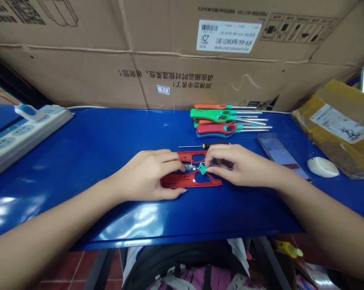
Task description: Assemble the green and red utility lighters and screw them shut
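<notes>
My left hand [148, 175] curls round the left end of the near red lighter casing half [190, 181], thumb along its lower edge. Its fingertips reach a small metal and clear part [189, 166] just above, partly covered by the fingers. With thumb and forefinger, my right hand [240, 163] pinches a green lighter trigger [202, 169], which has a thin pale wire by it. Behind lies the other red casing half [186, 156], its ends hidden by both hands. A screwdriver [216, 145] with a black and yellow handle rests beyond it.
Several assembled lighters [215, 129] in orange, green, red and blue are piled at the back. To the right are a phone [281, 157], a white mouse [323, 167] and a taped parcel [335, 125]. A power strip [24, 133] sits left. A large cardboard box [94, 72] walls the back.
</notes>
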The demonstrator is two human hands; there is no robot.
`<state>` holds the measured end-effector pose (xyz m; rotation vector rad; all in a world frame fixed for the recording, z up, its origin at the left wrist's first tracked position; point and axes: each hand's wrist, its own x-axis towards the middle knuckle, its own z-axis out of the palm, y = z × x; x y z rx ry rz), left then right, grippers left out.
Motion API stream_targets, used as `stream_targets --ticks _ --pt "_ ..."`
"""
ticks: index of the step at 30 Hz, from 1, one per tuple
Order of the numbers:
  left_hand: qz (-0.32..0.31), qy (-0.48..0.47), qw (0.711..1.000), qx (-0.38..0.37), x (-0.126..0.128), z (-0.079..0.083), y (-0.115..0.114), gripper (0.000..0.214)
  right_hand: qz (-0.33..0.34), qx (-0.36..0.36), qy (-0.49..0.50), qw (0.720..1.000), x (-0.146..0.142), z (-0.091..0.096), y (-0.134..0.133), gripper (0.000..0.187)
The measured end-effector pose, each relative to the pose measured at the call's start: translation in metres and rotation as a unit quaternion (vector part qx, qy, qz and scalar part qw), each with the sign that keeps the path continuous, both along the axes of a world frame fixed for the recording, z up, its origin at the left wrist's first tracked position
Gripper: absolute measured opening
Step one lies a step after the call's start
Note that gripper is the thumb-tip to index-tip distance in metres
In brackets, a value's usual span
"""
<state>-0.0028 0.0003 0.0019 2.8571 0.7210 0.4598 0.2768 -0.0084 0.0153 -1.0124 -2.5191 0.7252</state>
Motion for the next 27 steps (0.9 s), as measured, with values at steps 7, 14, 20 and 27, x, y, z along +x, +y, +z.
stream_targets --ticks 7,14,20,27 --pt "0.002 -0.138 0.988 -0.068 0.012 -0.007 -0.008 0.019 -0.044 -0.007 0.088 0.995 -0.019 -0.009 -0.011 0.008" --pt "0.054 -0.159 0.979 -0.12 0.017 -0.008 -0.013 0.016 -0.047 -0.076 0.114 0.989 -0.026 -0.009 -0.013 0.007" --pt "0.015 -0.121 0.989 -0.083 0.011 -0.003 -0.011 0.017 -0.035 -0.018 -0.012 0.999 -0.014 -0.001 -0.011 0.008" --pt "0.028 -0.01 0.999 -0.025 0.007 0.001 -0.008 0.029 -0.125 0.058 -0.098 0.986 0.007 -0.002 0.004 0.008"
